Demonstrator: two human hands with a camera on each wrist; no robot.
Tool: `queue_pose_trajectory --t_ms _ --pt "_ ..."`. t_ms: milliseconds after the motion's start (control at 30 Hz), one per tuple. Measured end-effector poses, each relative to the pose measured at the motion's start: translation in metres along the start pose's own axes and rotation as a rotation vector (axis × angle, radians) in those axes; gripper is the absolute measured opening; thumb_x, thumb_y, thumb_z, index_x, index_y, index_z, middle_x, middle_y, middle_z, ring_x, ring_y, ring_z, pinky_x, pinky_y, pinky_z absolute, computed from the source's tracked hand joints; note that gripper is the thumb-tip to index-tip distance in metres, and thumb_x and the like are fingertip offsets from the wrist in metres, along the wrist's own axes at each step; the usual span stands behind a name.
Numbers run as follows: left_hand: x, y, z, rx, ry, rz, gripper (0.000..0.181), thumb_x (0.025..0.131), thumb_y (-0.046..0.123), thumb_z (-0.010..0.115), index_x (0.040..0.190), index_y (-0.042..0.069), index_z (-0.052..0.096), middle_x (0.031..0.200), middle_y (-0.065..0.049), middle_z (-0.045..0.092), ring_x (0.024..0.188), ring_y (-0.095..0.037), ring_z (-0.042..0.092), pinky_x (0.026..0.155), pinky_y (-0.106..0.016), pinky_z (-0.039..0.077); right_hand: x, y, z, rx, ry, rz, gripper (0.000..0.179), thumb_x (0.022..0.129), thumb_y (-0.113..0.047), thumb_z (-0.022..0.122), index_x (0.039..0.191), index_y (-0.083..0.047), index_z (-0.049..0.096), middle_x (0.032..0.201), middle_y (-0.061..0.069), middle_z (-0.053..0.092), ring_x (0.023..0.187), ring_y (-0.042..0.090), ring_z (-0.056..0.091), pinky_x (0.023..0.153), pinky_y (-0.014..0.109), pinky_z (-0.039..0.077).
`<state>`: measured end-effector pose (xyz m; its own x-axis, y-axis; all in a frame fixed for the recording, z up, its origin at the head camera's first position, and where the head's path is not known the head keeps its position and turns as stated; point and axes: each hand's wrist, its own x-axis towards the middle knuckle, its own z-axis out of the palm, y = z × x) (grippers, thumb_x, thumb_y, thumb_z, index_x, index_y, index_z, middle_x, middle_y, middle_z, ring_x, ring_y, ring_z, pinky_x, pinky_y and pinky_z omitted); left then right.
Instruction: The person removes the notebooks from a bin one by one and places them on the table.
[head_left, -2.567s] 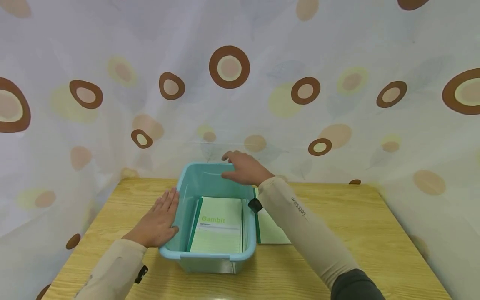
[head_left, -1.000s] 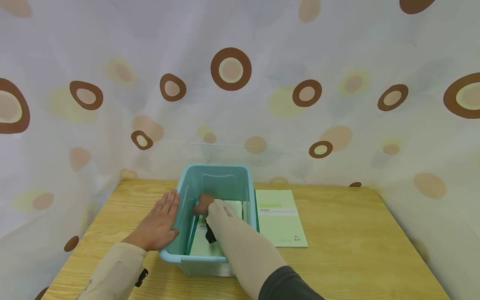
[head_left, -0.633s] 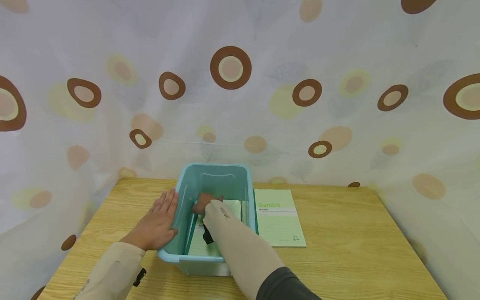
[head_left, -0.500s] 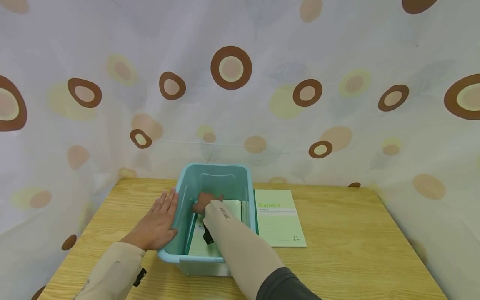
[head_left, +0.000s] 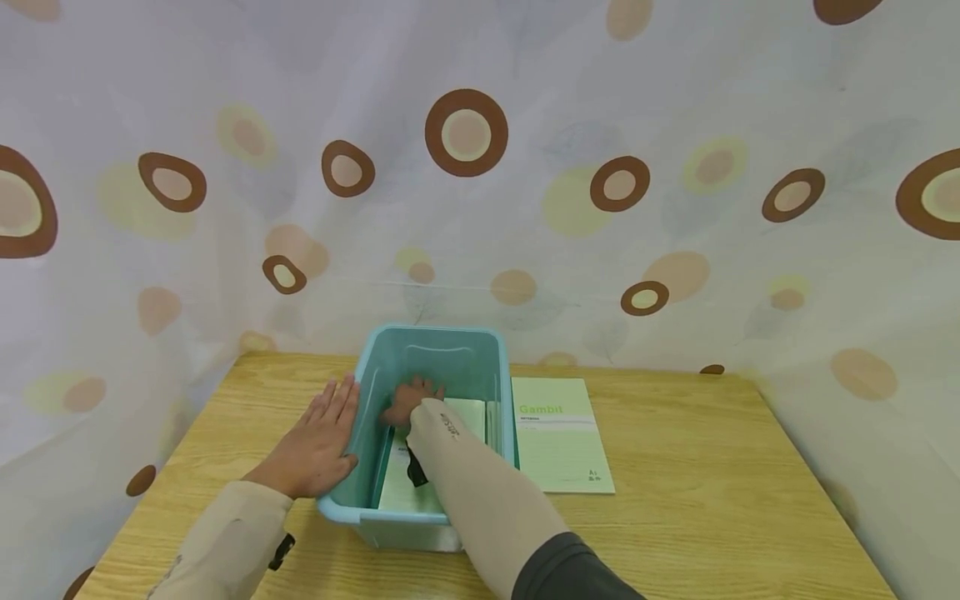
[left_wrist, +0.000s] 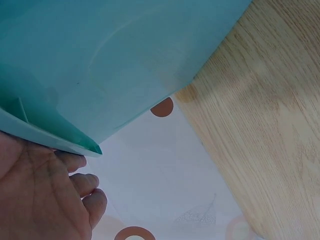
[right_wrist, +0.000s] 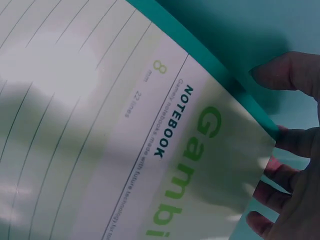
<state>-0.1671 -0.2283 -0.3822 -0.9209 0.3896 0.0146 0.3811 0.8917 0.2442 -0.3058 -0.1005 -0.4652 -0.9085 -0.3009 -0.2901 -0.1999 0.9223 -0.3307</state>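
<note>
A light blue plastic bin [head_left: 438, 328] stands on the table. Inside it lies a pale green "Gambit" notebook [head_left: 401, 492] with a dark green spine. My left hand [head_left: 311, 446] rests flat against the bin's left rim, fingers straight. My right hand [head_left: 407, 402] reaches into the bin at the notebook's far end. In the right wrist view, its fingertips [right_wrist: 280, 170] touch the top edge of the notebook, while the thumb [right_wrist: 287, 75] stays apart from the spine. The right forearm covers part of the notebook in the head view.
Another pale green notebook [head_left: 562, 454] lies on the wooden table [head_left: 705, 475], right beside the bin. A narrow pale strip [head_left: 492, 425] shows along the bin's inner right wall. A patterned cloth [head_left: 570, 75] hangs behind and at both sides.
My right hand has come down from above the bin's far right into it, uncovering the notebook on the table. Lately its fingers have spread slightly. The left hand stays at the rim.
</note>
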Motion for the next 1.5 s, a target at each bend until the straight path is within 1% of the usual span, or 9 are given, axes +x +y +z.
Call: queue_pose_trajectory --t_ms 200,333,500,800,933,1100,1167,1367,1500 --pt "-0.001 0.001 -0.001 -0.017 -0.009 -0.008 0.075 0.087 0.011 0.053 0.145 -0.018 0.016 0.154 -0.033 0.011 0.141 -0.051 0.007 0.113 -0.060 0.014 -0.003 0.001 -0.001 0.068 -0.002 0.011 0.053 0.086 -0.044 0.066 0.129 -0.015 0.056 0.135 0.011 0.051 0.125 0.031 0.044 0.104 0.053 0.031" --pt "-0.001 0.001 -0.001 -0.011 -0.009 -0.011 0.075 0.088 0.012 0.053 0.145 -0.017 0.015 0.155 -0.032 0.011 0.142 -0.050 0.007 0.113 -0.059 0.014 -0.006 0.000 -0.002 0.098 -0.015 0.022 0.058 0.088 -0.044 0.063 0.136 -0.014 0.051 0.138 0.014 0.048 0.128 0.033 0.042 0.104 0.052 0.031" --pt "-0.001 0.001 -0.001 -0.006 -0.013 -0.014 0.076 0.087 0.012 0.053 0.145 -0.018 0.015 0.154 -0.033 0.011 0.142 -0.050 0.008 0.113 -0.059 0.014 -0.008 0.000 -0.005 0.065 -0.012 0.029 0.065 0.090 -0.049 0.055 0.142 -0.013 0.044 0.143 0.016 0.043 0.133 0.032 0.038 0.107 0.052 0.029" --pt "0.000 0.001 0.000 -0.009 0.000 -0.007 0.075 0.086 0.011 0.053 0.145 -0.018 0.016 0.154 -0.033 0.012 0.141 -0.051 0.009 0.113 -0.060 0.015 -0.020 -0.001 -0.016 0.026 0.023 0.022 0.065 0.091 -0.052 0.049 0.145 -0.016 0.040 0.143 0.016 0.045 0.131 0.032 0.039 0.105 0.049 0.028" --pt "0.001 0.001 0.000 -0.006 -0.008 -0.011 0.075 0.086 0.012 0.053 0.145 -0.018 0.016 0.154 -0.033 0.011 0.141 -0.050 0.008 0.113 -0.060 0.014 -0.017 0.000 -0.016 0.002 0.027 0.011 0.065 0.090 -0.053 0.049 0.144 -0.018 0.040 0.141 0.016 0.046 0.130 0.032 0.040 0.106 0.049 0.028" --pt "0.000 0.003 -0.002 -0.007 -0.023 -0.019 0.076 0.087 0.013 0.053 0.145 -0.018 0.015 0.155 -0.033 0.010 0.142 -0.050 0.008 0.113 -0.059 0.014 -0.012 0.001 -0.017 -0.004 0.013 0.004 0.068 0.091 -0.054 0.050 0.147 -0.019 0.036 0.143 0.015 0.046 0.132 0.032 0.040 0.107 0.051 0.026" --pt "0.000 0.003 -0.002 -0.008 -0.025 -0.021 0.076 0.087 0.013 0.053 0.145 -0.018 0.015 0.155 -0.033 0.010 0.142 -0.050 0.008 0.113 -0.060 0.014 -0.011 0.002 -0.019 -0.016 0.021 -0.002 0.069 0.090 -0.055 0.051 0.148 -0.019 0.036 0.141 0.014 0.047 0.131 0.032 0.041 0.106 0.050 0.027" --pt "0.000 0.004 -0.003 -0.011 -0.033 -0.020 0.076 0.087 0.013 0.054 0.145 -0.018 0.015 0.154 -0.033 0.010 0.141 -0.051 0.008 0.113 -0.060 0.014 -0.008 0.001 -0.023 -0.077 0.084 -0.040 0.068 0.091 -0.057 0.049 0.148 -0.021 0.037 0.138 0.011 0.052 0.126 0.030 0.046 0.103 0.047 0.030" --pt "0.000 0.004 -0.003 -0.008 -0.029 -0.018 0.076 0.087 0.013 0.055 0.145 -0.018 0.016 0.154 -0.033 0.011 0.141 -0.051 0.008 0.113 -0.060 0.014 -0.007 -0.001 -0.028 -0.084 0.138 -0.066 0.064 0.092 -0.057 0.049 0.143 -0.020 0.043 0.133 0.009 0.056 0.121 0.028 0.050 0.098 0.046 0.033"
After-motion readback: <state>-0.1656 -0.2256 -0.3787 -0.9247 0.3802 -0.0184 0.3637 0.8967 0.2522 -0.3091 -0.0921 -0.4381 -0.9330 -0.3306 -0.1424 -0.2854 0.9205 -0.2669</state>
